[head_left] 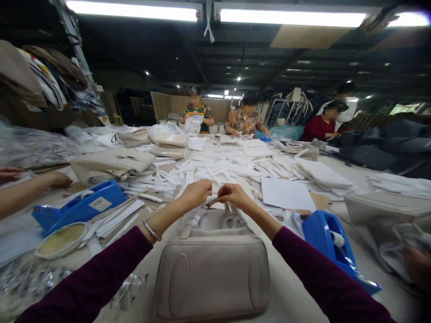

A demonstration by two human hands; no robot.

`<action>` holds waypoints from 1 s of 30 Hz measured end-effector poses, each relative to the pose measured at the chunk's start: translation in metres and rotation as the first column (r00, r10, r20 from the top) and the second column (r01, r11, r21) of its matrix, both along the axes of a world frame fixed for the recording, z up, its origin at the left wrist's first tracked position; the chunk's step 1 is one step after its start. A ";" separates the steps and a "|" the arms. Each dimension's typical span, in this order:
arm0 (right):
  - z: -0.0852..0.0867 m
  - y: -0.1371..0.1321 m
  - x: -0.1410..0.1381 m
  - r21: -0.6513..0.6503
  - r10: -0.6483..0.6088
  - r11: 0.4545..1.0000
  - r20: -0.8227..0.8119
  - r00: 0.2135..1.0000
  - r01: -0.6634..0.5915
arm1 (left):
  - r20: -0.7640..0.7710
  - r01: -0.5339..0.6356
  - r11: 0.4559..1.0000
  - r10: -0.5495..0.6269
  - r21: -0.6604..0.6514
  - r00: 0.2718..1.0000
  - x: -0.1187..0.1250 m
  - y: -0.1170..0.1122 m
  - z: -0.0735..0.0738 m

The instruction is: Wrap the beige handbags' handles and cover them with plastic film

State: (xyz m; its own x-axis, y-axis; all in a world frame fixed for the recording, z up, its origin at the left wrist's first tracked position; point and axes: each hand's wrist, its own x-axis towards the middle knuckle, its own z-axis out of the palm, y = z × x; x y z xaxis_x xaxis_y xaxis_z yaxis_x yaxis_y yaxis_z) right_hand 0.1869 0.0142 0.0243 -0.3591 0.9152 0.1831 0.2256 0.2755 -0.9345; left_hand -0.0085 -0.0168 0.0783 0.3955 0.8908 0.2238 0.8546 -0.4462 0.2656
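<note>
A grey-beige handbag (215,278) lies on the table right in front of me, one broad panel with two oval outlines turned my way. Beyond its far edge, white wrapping (192,220) covers parts of its straps. My left hand (198,193), with a bracelet at the wrist, is closed above that far side; what its fingertips pinch is too small to make out. Close beside it, my right hand (233,196) pinches a thin grey strap-like strip (212,202) between thumb and fingers.
Blue tape dispensers stand left (84,202) and right (332,242). A round yellowish dish (61,240) is at left. White paper strips (215,166) and another beige bag (112,163) cover the table beyond. Co-workers' hands reach in at left (60,179) and right (417,264).
</note>
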 end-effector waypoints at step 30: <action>-0.007 -0.009 0.002 0.295 -0.031 0.953 0.330 0.944 -0.071 | -0.433 0.389 0.916 -0.315 0.093 0.845 0.012 -0.031 0.001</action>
